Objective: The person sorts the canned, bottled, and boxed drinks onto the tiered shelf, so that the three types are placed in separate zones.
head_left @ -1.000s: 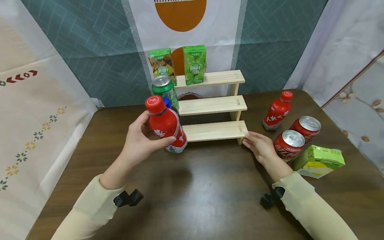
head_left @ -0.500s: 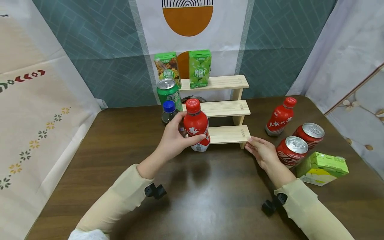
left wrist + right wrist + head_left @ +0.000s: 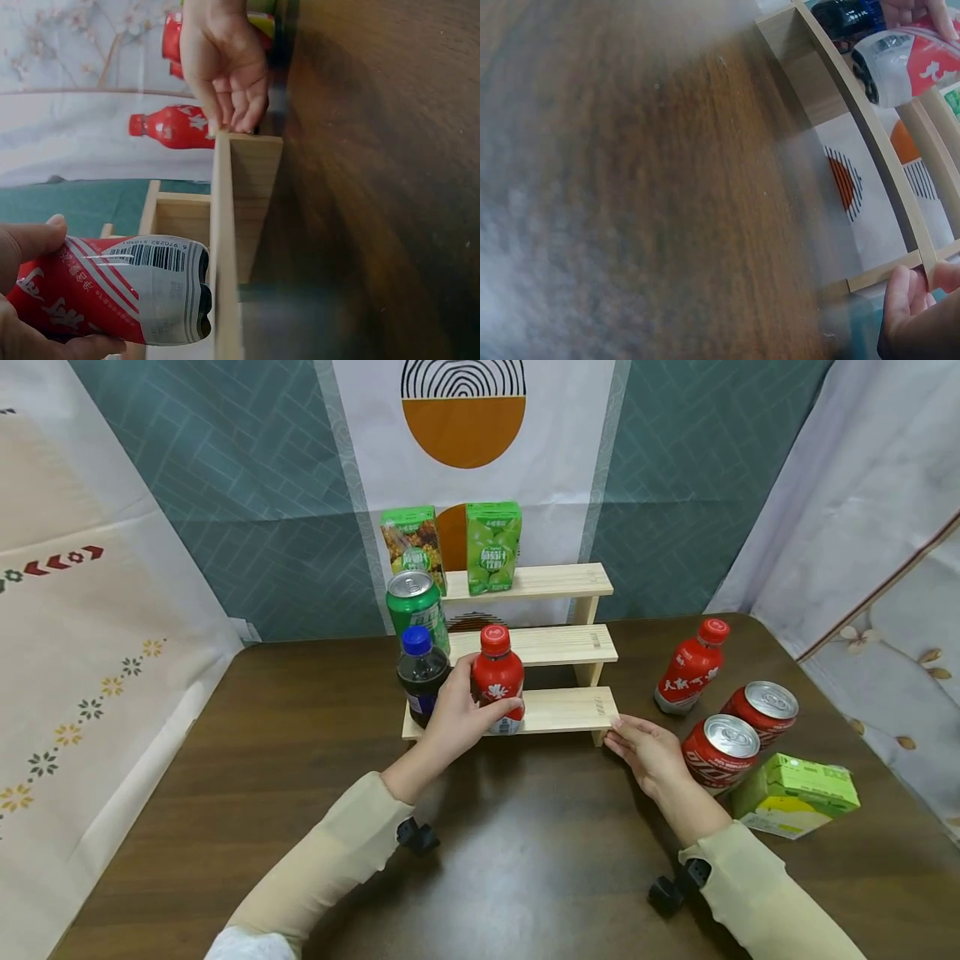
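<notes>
My left hand (image 3: 459, 717) grips a red drink bottle (image 3: 498, 680) upright at the lowest board of a three-step wooden shelf (image 3: 572, 708). In the left wrist view the bottle's base (image 3: 176, 296) is very close to that board; I cannot tell whether they touch. The right hand (image 3: 651, 756) pinches the right end of the lowest board, thumb above and fingers below, as the right wrist view shows. Just left of the held bottle, a dark bottle with a blue cap (image 3: 422, 677) stands on the same board. A green can (image 3: 415, 608) is on the middle step.
Two green juice cartons (image 3: 492, 547) stand on the top step. At right on the table (image 3: 525, 877) are another red bottle (image 3: 688, 667), two red cans (image 3: 722, 750) and a green-yellow carton (image 3: 797, 795). A patterned cloth (image 3: 675, 485) hangs behind the shelf.
The left hand has carried the red bottle rightward to the lowest board, bringing the dark bottle behind it into view. The right hand keeps its hold on the shelf end.
</notes>
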{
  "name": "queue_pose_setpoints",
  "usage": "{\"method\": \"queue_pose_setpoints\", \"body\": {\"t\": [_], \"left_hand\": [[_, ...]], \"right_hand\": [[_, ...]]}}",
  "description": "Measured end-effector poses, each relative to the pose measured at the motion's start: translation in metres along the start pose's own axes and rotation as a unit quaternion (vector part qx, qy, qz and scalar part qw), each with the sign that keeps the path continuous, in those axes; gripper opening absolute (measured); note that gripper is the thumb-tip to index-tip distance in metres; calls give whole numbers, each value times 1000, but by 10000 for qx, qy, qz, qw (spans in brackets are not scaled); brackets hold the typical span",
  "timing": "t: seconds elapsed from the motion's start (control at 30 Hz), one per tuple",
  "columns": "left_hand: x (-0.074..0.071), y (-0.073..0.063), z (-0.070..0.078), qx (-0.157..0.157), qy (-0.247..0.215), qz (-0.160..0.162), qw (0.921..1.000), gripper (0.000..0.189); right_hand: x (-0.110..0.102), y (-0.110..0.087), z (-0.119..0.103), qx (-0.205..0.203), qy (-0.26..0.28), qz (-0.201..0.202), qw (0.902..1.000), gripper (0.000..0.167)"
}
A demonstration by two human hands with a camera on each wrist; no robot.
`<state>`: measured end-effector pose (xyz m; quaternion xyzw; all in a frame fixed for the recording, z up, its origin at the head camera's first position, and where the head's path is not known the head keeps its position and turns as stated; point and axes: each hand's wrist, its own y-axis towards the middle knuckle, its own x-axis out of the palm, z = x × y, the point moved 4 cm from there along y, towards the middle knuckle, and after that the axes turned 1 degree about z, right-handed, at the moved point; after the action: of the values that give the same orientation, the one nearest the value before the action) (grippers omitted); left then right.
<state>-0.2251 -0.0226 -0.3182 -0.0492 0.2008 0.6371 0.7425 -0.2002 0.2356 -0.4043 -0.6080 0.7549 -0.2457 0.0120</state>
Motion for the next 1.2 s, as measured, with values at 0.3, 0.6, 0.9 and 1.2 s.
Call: {"method": "queue_pose_setpoints", "body": {"t": [0.3,0.6,0.9,1.2], "left_hand": [[12,5,-5,129,593,285,9978,73],[18,10,-1,139,791,412,9959,73],[21,9,1,20,814,290,9963,75],[24,4,-3,-146,775,121,9968,81]], "right_hand": [[0,-2,1,66,50,-16,10000,10],[2,0,1,89,77,66,9999,12],[2,-3,-1,121,153,327,9993,7],[0,-1,-1,79,-214,334,9992,37]]}}
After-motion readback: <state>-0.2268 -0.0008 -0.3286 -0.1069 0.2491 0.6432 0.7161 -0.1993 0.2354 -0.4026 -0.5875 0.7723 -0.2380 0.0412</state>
